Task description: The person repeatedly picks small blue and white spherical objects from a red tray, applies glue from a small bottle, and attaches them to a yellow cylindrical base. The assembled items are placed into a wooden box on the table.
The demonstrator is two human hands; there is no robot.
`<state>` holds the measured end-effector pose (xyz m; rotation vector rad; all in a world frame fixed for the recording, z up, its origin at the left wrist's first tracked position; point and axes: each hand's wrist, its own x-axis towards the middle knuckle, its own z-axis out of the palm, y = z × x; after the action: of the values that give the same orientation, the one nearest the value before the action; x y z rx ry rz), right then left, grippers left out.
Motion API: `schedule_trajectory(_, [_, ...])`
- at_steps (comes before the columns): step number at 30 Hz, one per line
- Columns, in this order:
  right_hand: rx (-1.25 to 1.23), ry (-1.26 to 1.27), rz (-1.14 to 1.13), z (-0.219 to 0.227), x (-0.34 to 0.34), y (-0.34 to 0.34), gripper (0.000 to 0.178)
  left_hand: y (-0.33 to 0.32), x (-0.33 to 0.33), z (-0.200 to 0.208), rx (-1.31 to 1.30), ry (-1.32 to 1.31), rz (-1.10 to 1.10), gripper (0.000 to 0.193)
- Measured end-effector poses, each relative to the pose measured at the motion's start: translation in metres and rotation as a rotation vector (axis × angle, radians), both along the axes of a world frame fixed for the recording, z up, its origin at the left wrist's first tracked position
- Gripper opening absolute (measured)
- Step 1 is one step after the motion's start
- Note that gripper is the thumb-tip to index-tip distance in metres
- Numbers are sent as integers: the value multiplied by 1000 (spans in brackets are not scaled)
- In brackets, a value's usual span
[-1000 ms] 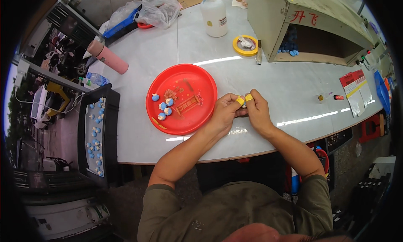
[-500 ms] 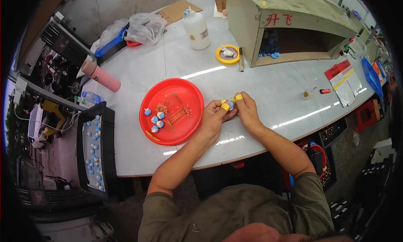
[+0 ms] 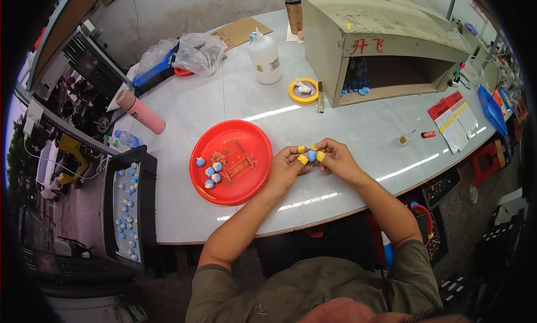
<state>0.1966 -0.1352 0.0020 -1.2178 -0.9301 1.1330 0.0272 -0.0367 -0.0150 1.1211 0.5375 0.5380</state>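
Note:
Between my fingertips, over the table right of the red plate, is a small round blue piece point(image 3: 312, 155). My left hand point(image 3: 287, 167) pinches it from the left side, and my right hand point(image 3: 337, 161) grips it from the right. Yellow tape wraps several of my fingertips on both hands. Beside my left wrist lies the round red plate point(image 3: 246, 191), with several small blue-and-white balls point(image 3: 210, 171) on its left part. The underside of the held piece is hidden by my fingers.
A black tray point(image 3: 146, 211) at the left holds more blue-and-white pieces. Behind stand a pink bottle point(image 3: 146, 117), a white squeeze bottle point(image 3: 265, 60) and a yellow tape roll point(image 3: 302, 99). A beige open-fronted cabinet point(image 3: 330, 60) holds blue pieces. Red-and-white packets point(image 3: 447, 113) lie at the right.
My view has tilted, so the table sits lower in the picture. My right fingers have moved from above the blue piece down onto its side, and more of it shows.

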Motion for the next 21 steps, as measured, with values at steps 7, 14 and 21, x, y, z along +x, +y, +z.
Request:
schedule_trajectory(7, [-70, -59, 6, -3, -1, -4, 17, 6, -4, 10, 33, 180, -100, 26])
schedule_trajectory(14, [27, -96, 50, -18, 2, -1, 13, 7, -5, 10, -83, 106, -104, 21])
schedule_trajectory(21, [66, -167, 41, -24, 0, -2, 12, 3, -3, 4, -41, 112, -64, 24])
